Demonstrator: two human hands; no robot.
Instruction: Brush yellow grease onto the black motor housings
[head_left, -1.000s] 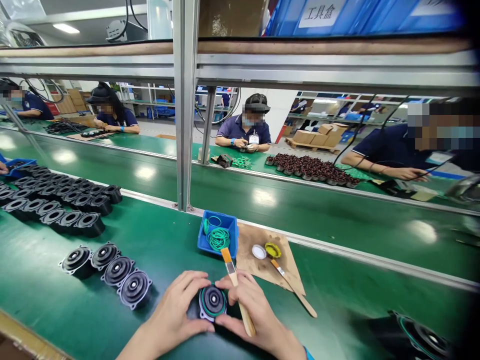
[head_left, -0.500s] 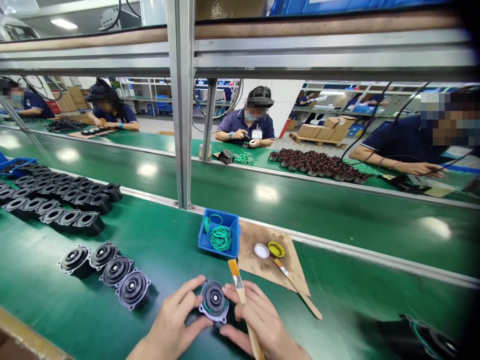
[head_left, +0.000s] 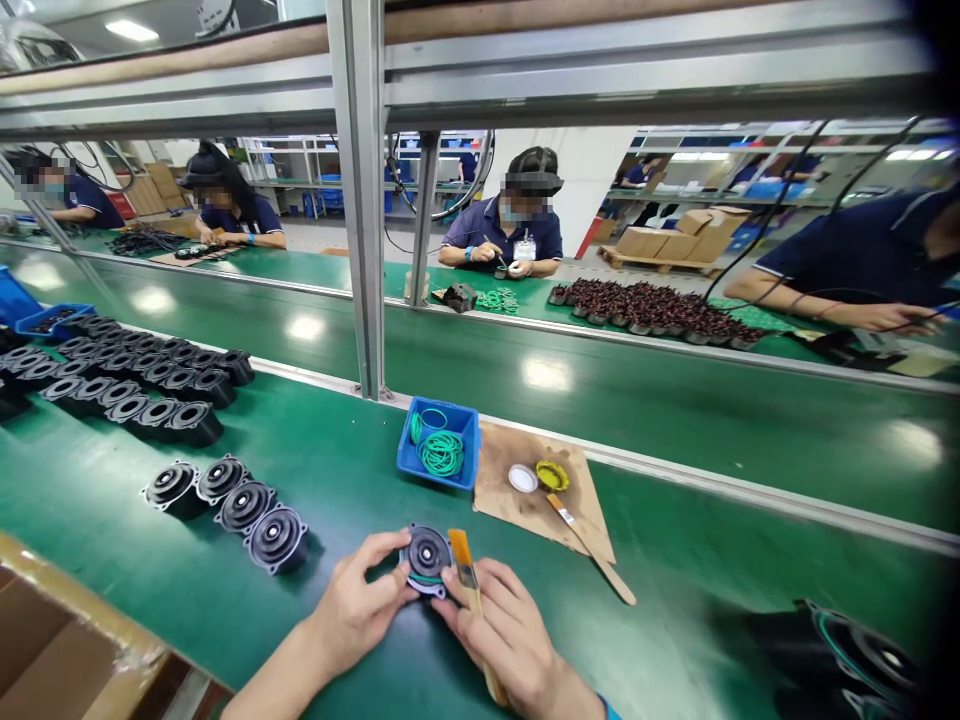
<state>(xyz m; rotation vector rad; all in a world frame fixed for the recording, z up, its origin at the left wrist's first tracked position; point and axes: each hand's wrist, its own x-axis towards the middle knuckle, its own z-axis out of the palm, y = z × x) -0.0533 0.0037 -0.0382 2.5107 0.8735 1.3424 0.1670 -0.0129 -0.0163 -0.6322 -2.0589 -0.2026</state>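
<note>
Both hands are around a round black part [head_left: 427, 552] with a pale flange and a green ring along its lower edge. My left hand [head_left: 360, 600] grips its left side between thumb and fingers. On the right side, my right hand [head_left: 499, 625] presses the part with its fingertips and also holds a wooden brush [head_left: 466, 575], bristles up. Behind them stands a blue bin [head_left: 438, 479] of green rings [head_left: 441, 453]. On a stained cardboard sheet [head_left: 495, 500] are a yellow cap [head_left: 553, 476], a white lid [head_left: 523, 478] and a second brush [head_left: 592, 550].
Four similar round parts [head_left: 275, 536] sit at the left, with rows of black housings [head_left: 157, 412] beyond. More ringed parts [head_left: 855, 650] are at the lower right. A metal post [head_left: 364, 220] rises behind the bench; people [head_left: 502, 225] work across it.
The view has shifted. My left fingers have closed in on the part, and the green ring now shows across its lower front. The brush in my right hand stands more upright, nearer the part.
</note>
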